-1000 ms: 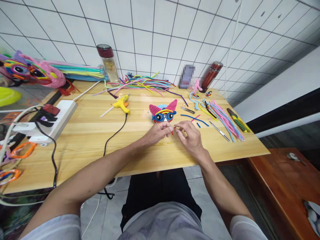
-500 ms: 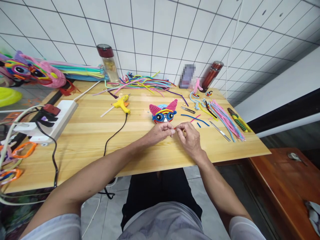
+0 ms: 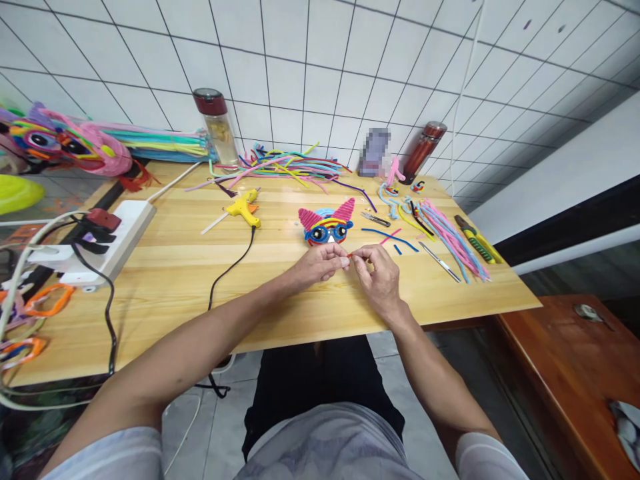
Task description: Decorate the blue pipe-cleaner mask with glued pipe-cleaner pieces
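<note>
A short red piece (image 3: 350, 256) is pinched between the fingertips of my left hand (image 3: 325, 262) and my right hand (image 3: 376, 273), over the front middle of the table. Just behind my hands stands a small animal head (image 3: 327, 230) made of pipe cleaners, with pink ears, blue-rimmed eyes and a white nose; my fingers partly hide its lower edge. To the right lie a blue pipe cleaner (image 3: 390, 238) crossed by a pink one, a short blue bit (image 3: 397, 250) and small snips (image 3: 376, 219).
A yellow glue gun (image 3: 245, 208) with a black cord lies left of centre. At the far left is a white power strip (image 3: 120, 233). Two bottles (image 3: 217, 130) (image 3: 425, 152) stand along the wall. Pink pipe cleaners (image 3: 453, 237), a pen-like tool (image 3: 440, 262) and pliers (image 3: 477, 241) lie right.
My hands stay nearly in place, with a small shift of the fingertips; slightly more of the red piece shows between them. Everything else on the table is unmoved.
</note>
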Available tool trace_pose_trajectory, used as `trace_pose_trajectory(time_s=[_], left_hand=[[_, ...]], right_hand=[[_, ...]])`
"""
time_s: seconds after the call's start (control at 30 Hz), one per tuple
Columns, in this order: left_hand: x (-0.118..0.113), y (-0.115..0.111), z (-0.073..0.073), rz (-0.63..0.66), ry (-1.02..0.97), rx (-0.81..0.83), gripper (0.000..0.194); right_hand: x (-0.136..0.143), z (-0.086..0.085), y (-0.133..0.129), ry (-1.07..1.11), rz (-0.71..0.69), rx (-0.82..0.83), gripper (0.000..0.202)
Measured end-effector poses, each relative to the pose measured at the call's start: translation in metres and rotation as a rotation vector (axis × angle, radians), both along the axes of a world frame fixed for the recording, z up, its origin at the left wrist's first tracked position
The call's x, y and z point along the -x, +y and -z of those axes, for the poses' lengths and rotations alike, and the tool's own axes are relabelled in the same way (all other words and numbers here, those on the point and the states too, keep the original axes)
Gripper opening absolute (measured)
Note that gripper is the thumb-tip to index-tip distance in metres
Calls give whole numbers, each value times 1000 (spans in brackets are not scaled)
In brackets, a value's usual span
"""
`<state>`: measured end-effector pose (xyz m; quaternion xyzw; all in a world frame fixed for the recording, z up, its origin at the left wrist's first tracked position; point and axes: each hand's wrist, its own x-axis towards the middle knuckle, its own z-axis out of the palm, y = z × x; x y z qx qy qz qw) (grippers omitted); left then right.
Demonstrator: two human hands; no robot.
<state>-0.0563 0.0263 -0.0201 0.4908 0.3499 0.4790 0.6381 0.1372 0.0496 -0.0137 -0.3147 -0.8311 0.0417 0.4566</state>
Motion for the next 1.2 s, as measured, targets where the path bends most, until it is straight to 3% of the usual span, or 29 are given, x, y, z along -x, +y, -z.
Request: trace_pose_trajectory(time_s=[0.37, 0.6, 0.73, 1.03, 1.2], left_hand=[[0, -1, -2, 16, -56, 66, 39], [0, 0, -3, -49, -108, 100, 40], [-1, -2, -3, -78, -99, 102, 41], [-2, -5, -8, -42, -38, 24, 36], [0, -5, -10, 1, 39, 5, 40]], right_hand=[[2, 3, 2, 17, -18, 22, 9], [-4, -3, -3, 91, -79, 62, 8], [-2, -1, -6, 85, -122, 67, 10], [-4, 2, -5, 21, -78, 7, 12], [-6, 4, -3, 7, -149, -46, 14]])
